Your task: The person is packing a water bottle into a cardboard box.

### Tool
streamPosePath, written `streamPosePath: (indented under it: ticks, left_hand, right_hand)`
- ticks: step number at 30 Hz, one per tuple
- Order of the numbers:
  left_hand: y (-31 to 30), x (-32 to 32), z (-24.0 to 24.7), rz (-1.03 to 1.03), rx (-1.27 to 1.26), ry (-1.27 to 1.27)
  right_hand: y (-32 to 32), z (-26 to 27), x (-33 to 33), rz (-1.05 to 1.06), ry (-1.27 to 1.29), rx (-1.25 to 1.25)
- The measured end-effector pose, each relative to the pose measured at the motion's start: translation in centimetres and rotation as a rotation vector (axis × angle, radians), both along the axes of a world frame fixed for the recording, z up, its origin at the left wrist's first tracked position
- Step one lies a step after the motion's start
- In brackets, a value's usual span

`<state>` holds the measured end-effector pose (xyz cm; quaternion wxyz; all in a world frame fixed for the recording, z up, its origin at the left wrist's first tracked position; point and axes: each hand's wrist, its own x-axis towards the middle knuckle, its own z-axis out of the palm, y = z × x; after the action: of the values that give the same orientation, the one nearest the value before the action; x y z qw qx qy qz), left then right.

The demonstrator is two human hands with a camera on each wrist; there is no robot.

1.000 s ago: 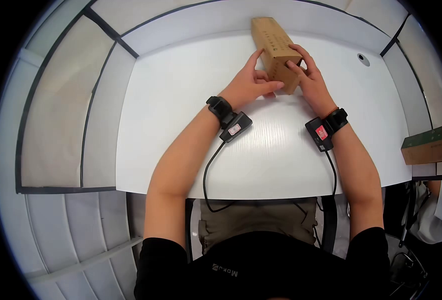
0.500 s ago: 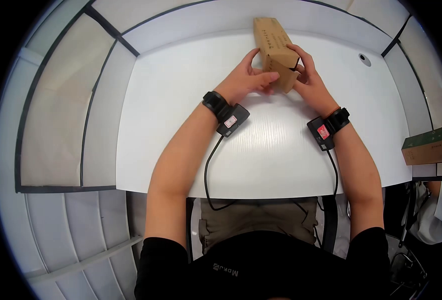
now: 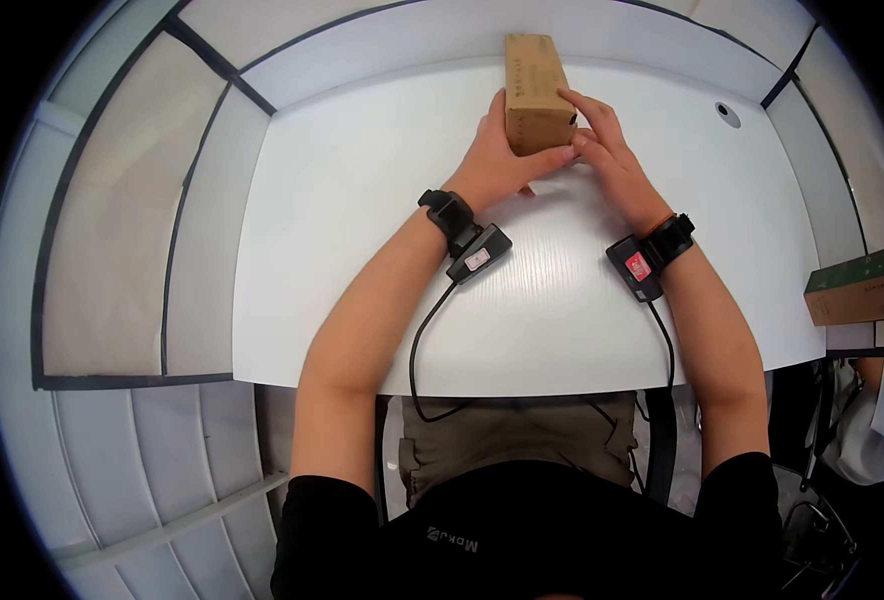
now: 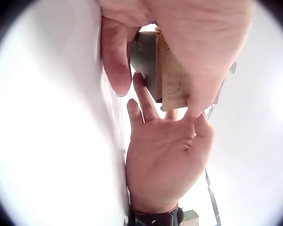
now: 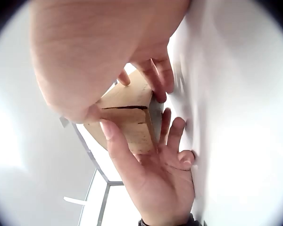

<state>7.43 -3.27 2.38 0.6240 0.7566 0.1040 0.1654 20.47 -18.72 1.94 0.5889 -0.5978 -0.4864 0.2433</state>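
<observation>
A long brown cardboard box (image 3: 537,85) with printed lettering lies on the white table, its near end toward the person. The left hand (image 3: 487,165) grips its left side, fingers along the wall and thumb reaching across the near end. On the right side, the right hand (image 3: 612,165) holds the box, with its thumb at the same end close to the left thumb. From the right wrist view, the end flap (image 5: 125,125) lies against the opening, a dark slit showing along its upper edge. In the left wrist view, a dark green side of the box (image 4: 147,63) shows.
A green and brown box (image 3: 852,290) stands at the right, beyond the table edge. Low white partitions (image 3: 522,35) border the table (image 3: 342,250). A round cable hole (image 3: 727,115) is at the back right. Cables (image 3: 417,350) run from the wrist cameras toward the person's lap.
The end flap, which jutted toward the person, now lies folded up against the near end. The box has turned a little straighter, and both thumbs have come together at that end.
</observation>
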Motion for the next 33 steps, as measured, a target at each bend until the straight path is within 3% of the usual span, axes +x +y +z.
streamPosePath:
  ticks: [9, 24, 33]
  left_hand:
    - [0.0, 0.1, -1.0, 0.042, -0.018, -0.089]
    - [-0.1, -0.5, -0.3, 0.110, 0.065, 0.070]
    - [0.2, -0.3, -1.2, 0.053, 0.117, -0.020]
  right_hand:
    - [0.3, -0.9, -0.1, 0.022, -0.042, 0.028]
    - [0.4, -1.0, -0.2, -0.012, -0.016, 0.006]
    - [0.4, -1.4, 0.2, -0.003, -0.079, 0.023]
